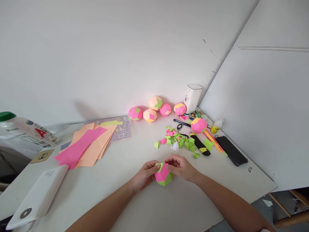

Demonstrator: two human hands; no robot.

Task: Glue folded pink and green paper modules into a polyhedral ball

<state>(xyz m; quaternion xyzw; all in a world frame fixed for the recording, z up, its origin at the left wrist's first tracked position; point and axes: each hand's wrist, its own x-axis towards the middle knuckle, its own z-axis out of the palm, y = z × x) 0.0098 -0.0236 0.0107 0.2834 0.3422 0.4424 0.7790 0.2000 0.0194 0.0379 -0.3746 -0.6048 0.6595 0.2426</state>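
A partly built pink and green paper ball (163, 175) sits low over the white table (135, 196), held between both hands. My left hand (144, 175) cups its left side with the fingers curled round it. My right hand (181, 167) pinches the top right edge, where a green paper flap sticks up. Just beyond the hands lies a heap of small folded green and pink paper pieces (177, 139).
Several finished paper balls (149, 114) line the wall, another (198, 125) sits near a glue bottle (216, 126). Scissors (179, 126), a marker (181, 122), a black and yellow cutter (201, 145) and a phone (231, 149) lie right. Pink and orange sheets (90, 145) and a white power bank (38, 197) lie left.
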